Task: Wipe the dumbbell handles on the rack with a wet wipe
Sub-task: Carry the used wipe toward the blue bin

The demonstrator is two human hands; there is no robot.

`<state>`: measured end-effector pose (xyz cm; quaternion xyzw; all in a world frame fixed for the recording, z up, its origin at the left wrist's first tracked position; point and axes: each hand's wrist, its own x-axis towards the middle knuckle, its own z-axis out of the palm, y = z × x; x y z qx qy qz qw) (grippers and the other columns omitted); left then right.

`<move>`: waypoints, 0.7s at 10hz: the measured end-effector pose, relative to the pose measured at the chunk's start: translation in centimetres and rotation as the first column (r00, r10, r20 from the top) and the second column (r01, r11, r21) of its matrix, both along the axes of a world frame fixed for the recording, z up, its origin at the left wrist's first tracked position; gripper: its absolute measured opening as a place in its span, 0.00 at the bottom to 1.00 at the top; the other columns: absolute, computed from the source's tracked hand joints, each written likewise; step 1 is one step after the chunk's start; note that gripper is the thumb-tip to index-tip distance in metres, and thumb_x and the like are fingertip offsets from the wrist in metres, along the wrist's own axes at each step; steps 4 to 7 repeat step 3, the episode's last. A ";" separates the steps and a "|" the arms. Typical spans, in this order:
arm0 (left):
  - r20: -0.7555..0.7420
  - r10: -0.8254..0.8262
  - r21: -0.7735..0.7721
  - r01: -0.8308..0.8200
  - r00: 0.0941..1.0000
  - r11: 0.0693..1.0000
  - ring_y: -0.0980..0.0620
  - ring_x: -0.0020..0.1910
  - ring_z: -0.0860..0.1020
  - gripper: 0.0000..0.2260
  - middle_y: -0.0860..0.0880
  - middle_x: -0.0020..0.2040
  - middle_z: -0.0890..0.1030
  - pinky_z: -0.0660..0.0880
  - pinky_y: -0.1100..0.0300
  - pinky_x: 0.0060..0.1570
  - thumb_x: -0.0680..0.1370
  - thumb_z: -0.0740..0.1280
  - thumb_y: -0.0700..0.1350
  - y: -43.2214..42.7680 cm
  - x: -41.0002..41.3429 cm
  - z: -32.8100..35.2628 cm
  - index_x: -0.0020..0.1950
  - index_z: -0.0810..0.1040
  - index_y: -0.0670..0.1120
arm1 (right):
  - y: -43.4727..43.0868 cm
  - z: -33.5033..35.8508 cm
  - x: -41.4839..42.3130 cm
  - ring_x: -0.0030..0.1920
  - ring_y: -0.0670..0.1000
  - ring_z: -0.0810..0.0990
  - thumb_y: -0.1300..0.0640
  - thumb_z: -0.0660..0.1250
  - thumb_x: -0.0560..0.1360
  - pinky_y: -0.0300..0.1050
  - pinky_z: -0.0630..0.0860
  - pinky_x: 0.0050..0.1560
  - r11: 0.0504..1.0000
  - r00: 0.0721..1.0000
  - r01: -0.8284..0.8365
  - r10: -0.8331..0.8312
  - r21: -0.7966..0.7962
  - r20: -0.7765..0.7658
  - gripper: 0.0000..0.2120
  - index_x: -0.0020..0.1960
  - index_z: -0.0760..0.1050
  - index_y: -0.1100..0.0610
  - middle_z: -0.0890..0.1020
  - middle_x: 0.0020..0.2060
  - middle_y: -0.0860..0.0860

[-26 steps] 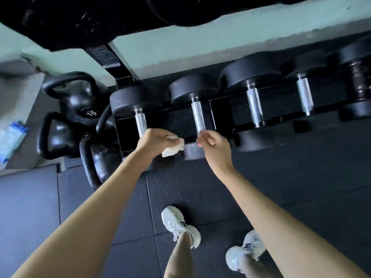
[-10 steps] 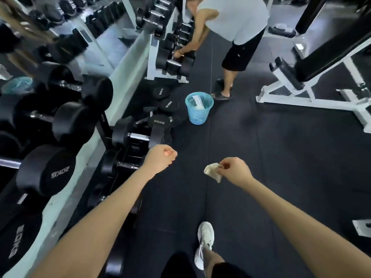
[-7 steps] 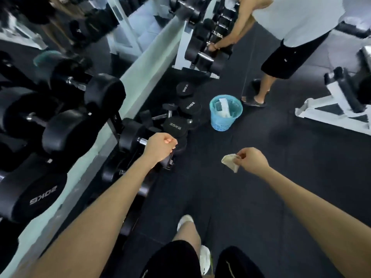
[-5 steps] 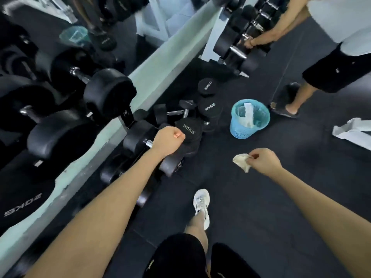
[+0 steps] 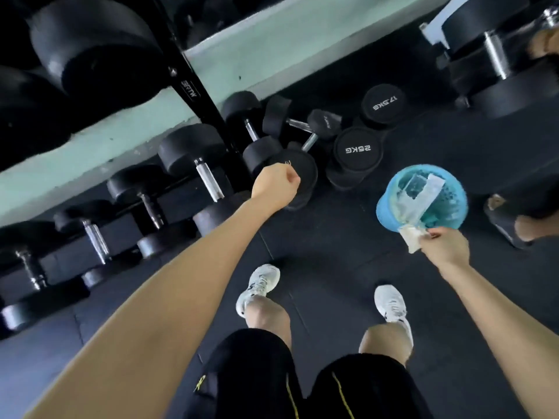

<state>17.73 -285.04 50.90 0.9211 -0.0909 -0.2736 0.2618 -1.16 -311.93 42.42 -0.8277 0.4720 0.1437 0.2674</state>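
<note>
While left hand (image 5: pixel 276 189) curls empty, right hand (image 5: pixel 444 247) pinches wipe (image 5: pixel 410 238), nr bin (image 5: pixel 384 212)

Dark rubber floor (image 5: pixel 332 252) — dumbbell rack (image 5: pixel 199 95) along its wall edge, loose dumbbells (image 5: pixel 358 149) at the rack's end, blue bin (image 5: pixel 382 211) near.

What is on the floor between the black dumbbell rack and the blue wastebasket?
In the head view, loose weights: a 25KG dumbbell and a 17.5KG dumbbell stand on end, with smaller dumbbells lying beside them.
</note>
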 end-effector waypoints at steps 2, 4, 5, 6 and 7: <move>-0.017 0.322 0.005 -0.322 0.946 0.947 0.48 0.46 0.79 0.09 0.46 0.46 0.83 0.76 0.56 0.46 0.77 0.62 0.42 -7.6 -6.8 -3.3 0.47 0.82 0.42 | -11.2 -3.6 1.1 0.38 0.60 0.73 0.64 0.62 0.72 0.45 0.65 0.33 0.965 0.961 -0.261 0.259 -0.007 -0.093 0.07 0.35 0.74 0.62 0.78 0.38 0.63; -0.021 0.436 0.008 -0.436 0.900 0.900 0.50 0.44 0.78 0.09 0.48 0.42 0.81 0.73 0.60 0.42 0.77 0.62 0.42 -9.4 -10.0 -4.5 0.46 0.82 0.42 | -14.7 -4.7 2.4 0.45 0.63 0.78 0.62 0.63 0.73 0.49 0.72 0.43 0.952 0.949 -0.307 0.305 -0.005 -0.083 0.09 0.47 0.79 0.68 0.80 0.43 0.64; -0.021 0.436 0.008 -0.436 0.900 0.900 0.50 0.44 0.78 0.09 0.48 0.42 0.81 0.73 0.60 0.42 0.77 0.62 0.42 -9.4 -10.0 -4.5 0.46 0.82 0.42 | -14.7 -4.7 2.4 0.45 0.63 0.78 0.62 0.63 0.73 0.49 0.72 0.43 0.952 0.949 -0.307 0.305 -0.005 -0.083 0.09 0.47 0.79 0.68 0.80 0.43 0.64; -0.021 0.436 0.008 -0.436 0.900 0.900 0.50 0.44 0.78 0.09 0.48 0.42 0.81 0.73 0.60 0.42 0.77 0.62 0.42 -9.4 -10.0 -4.5 0.46 0.82 0.42 | -14.7 -4.7 2.4 0.45 0.63 0.78 0.62 0.63 0.73 0.49 0.72 0.43 0.952 0.949 -0.307 0.305 -0.005 -0.083 0.09 0.47 0.79 0.68 0.80 0.43 0.64; -0.021 0.436 0.008 -0.436 0.900 0.900 0.50 0.44 0.78 0.09 0.48 0.42 0.81 0.73 0.60 0.42 0.77 0.62 0.42 -9.4 -10.0 -4.5 0.46 0.82 0.42 | -14.7 -4.7 2.4 0.45 0.63 0.78 0.62 0.63 0.73 0.49 0.72 0.43 0.952 0.949 -0.307 0.305 -0.005 -0.083 0.09 0.47 0.79 0.68 0.80 0.43 0.64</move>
